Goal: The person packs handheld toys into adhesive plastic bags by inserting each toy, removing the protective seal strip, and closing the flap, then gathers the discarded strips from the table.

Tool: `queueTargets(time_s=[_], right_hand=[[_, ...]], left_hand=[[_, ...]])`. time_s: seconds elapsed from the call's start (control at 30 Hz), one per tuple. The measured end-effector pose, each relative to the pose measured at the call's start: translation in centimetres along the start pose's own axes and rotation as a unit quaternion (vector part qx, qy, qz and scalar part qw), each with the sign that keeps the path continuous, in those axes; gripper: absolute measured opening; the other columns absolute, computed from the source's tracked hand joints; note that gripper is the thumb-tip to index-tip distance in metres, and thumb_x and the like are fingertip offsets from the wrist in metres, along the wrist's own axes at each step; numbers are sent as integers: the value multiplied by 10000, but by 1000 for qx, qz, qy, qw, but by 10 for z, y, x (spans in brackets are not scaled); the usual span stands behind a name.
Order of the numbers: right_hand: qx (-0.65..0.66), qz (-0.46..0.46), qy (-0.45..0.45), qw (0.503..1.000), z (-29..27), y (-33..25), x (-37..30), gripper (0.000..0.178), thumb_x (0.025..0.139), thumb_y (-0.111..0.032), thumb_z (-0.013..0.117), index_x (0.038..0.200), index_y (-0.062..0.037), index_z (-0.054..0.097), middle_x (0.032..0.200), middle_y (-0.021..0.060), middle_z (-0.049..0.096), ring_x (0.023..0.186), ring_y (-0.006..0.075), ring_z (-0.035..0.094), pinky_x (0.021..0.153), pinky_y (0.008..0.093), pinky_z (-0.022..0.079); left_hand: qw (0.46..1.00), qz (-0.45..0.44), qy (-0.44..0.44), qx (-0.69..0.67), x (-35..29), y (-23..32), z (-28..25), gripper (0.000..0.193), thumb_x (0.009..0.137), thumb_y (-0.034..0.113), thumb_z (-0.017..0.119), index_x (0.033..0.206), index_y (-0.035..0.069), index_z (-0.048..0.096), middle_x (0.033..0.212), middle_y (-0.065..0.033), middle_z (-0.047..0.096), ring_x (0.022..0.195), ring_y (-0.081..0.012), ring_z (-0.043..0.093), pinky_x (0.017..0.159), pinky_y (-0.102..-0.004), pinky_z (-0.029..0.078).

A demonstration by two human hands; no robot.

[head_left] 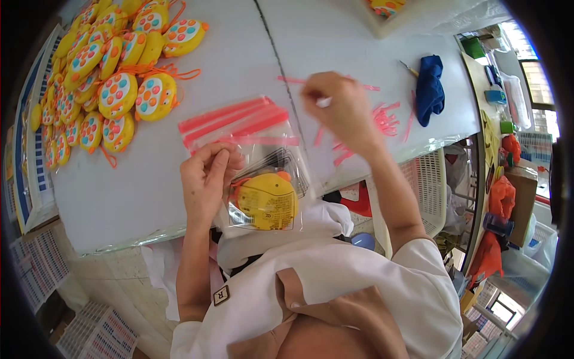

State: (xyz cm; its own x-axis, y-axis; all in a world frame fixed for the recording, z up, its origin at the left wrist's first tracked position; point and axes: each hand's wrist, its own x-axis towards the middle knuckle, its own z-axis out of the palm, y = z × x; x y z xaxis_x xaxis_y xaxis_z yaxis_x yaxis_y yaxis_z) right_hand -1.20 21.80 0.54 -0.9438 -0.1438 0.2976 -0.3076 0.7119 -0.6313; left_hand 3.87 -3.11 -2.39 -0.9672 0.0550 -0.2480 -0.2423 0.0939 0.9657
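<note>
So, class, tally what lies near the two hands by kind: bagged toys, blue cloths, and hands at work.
Bagged yellow toy, held by the left hand: 1
Blue cloth: 1
Hands, with the right hand: 2
Total: 4

The one view sits on my head, the left of a side-by-side pair, and looks steeply down over my chest at the white table (239, 54), close enough that my forearms rise from the lower edge. My left hand (206, 179) grips near the picture's middle, my right hand (338, 107) just up and right of it. The fisheye bends the table's edges toward the dark rim.
</note>
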Motion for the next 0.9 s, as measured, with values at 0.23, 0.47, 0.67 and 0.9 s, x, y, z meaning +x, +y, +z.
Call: queueTargets(time_s=[0.23,0.47,0.67,0.9], right_hand=[[9,-10,-50,999,-6,-23,-12,89,704,-17,685,783,-16,642,763,60,599,784,200,546,714,324,459],[31,-118,-91,988,42,-56,4,156,684,-136,720,752,-30,629,776,81,604,818,264,557,748,378,470],[29,-83,-102,991,50,-55,1,168,701,-164,711,756,-24,636,782,88,619,831,265,575,743,380,481],[150,-48,-126,979,41,-51,2,109,731,-51,679,778,20,610,749,89,617,737,222,583,681,325,483]], left_hand=[[998,-31,-38,-36,7,11,11,124,917,50,528,956,-20,622,862,-75,681,721,-120,648,616,-219,504],[999,-18,-48,-7,5,14,12,184,934,53,511,1061,-30,614,856,-69,674,725,-108,643,618,-219,504],[999,-6,-41,-31,1,12,13,199,945,44,499,1088,-26,617,865,-60,674,731,-102,640,616,-219,499],[998,23,-47,-22,1,11,18,175,940,33,497,1051,-15,624,852,-52,672,722,-102,637,598,-218,483]])
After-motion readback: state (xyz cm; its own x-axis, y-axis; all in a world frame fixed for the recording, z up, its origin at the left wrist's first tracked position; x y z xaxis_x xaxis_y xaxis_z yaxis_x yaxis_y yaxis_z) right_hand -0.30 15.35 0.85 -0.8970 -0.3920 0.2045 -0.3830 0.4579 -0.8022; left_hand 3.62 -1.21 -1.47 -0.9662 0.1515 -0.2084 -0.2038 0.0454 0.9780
